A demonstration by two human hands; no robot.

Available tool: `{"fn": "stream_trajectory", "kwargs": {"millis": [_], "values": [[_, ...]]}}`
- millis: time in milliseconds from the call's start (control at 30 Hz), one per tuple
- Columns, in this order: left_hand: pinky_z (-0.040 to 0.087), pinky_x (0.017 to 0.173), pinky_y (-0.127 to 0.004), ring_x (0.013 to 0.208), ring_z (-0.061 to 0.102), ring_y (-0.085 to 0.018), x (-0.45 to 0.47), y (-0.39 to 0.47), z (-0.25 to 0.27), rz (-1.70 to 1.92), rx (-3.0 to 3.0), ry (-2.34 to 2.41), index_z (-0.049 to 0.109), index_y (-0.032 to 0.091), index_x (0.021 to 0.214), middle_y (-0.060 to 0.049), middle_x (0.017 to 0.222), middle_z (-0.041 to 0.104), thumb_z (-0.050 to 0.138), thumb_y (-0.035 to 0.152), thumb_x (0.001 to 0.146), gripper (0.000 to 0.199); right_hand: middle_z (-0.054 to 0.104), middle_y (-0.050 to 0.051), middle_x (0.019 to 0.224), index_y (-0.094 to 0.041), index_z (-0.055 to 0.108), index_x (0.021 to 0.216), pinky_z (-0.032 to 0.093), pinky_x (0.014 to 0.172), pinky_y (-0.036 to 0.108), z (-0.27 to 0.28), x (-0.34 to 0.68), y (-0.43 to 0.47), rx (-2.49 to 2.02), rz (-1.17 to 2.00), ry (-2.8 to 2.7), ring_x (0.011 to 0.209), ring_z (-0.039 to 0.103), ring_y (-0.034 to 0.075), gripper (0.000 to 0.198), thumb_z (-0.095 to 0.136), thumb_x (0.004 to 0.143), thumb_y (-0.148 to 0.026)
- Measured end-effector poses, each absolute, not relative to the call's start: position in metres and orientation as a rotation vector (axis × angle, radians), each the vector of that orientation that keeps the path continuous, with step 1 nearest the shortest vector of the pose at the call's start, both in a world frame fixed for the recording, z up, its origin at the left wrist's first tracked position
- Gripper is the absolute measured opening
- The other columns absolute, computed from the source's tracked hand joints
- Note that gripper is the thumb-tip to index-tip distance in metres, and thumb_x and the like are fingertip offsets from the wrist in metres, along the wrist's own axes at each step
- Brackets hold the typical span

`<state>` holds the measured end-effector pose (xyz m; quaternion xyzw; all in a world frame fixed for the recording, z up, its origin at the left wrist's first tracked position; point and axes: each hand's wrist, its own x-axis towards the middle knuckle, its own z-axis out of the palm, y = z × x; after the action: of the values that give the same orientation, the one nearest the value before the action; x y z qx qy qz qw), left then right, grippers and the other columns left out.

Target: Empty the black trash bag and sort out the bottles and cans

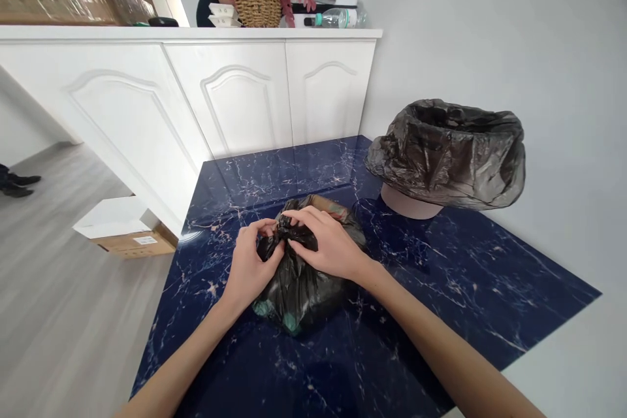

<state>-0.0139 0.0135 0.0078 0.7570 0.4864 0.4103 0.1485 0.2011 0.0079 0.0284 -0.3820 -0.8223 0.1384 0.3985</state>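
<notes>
A filled black plastic garbage bag [313,297] rests on the dark blue marbled tabletop [235,372]. Its thin film lets greenish and brownish contents show through. My left hand [252,258] pinches the gathered, twisted neck of the bag from the left. From the right, my right hand [326,245] grips the same neck with thumb and fingers, close to the left fingertips. Whether the neck is knotted is hidden by the fingers.
A trash can [411,201] lined with a black bag stands at the back right by the wall. Behind the table is a white cabinet [245,104] bearing a woven plant basket [257,1] and a plastic bottle [340,17]. A cardboard box [132,241] sits on the floor; a person's shoes [19,181] show far left.
</notes>
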Motion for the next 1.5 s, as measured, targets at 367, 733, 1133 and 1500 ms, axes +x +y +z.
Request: {"fn": "stream_trajectory", "kwargs": {"millis": [367,733,1133,1500], "values": [[0.050,0.083,-0.032,0.083,0.063,-0.019,-0.013,0.013,0.020,1.394,2.000,1.437,0.062,0.023,0.114,0.001,0.087,0.064,0.065,0.025,0.090,0.024,0.063,0.011,0.121,-0.024,0.064,0.121,0.054,0.101,0.045,0.021,0.210,0.001,-1.012,0.198,-1.977,0.116,0.064,0.028,0.025,0.072,0.097,-0.021],[0.056,0.084,-0.031,0.094,0.071,-0.023,-0.020,0.028,0.022,1.514,0.986,1.430,0.069,0.021,0.107,-0.002,0.095,0.074,0.083,0.043,0.073,0.042,0.063,0.003,0.095,-0.024,0.058,0.087,0.049,0.087,0.037,0.019,0.222,0.007,-1.054,0.203,-1.623,0.092,0.064,0.020,0.014,0.063,0.099,-0.021],[0.049,0.115,-0.052,0.136,0.055,-0.034,-0.036,0.031,0.020,1.866,1.766,1.723,0.050,0.021,0.131,-0.017,0.140,0.056,0.083,0.033,0.079,0.063,0.065,0.010,0.121,-0.025,0.053,0.120,0.054,0.093,0.040,0.012,0.236,0.019,-1.062,0.243,-1.233,0.107,0.067,0.023,0.024,0.059,0.096,-0.023],[0.046,0.114,-0.052,0.132,0.063,-0.033,-0.028,0.018,0.018,0.931,2.598,1.426,0.058,0.022,0.137,-0.013,0.140,0.070,0.056,0.043,0.107,0.037,0.073,0.009,0.125,-0.025,0.068,0.120,0.049,0.105,0.047,0.011,0.223,0.004,-0.997,-0.017,-1.825,0.121,0.066,0.028,0.041,0.058,0.086,-0.004]]}}
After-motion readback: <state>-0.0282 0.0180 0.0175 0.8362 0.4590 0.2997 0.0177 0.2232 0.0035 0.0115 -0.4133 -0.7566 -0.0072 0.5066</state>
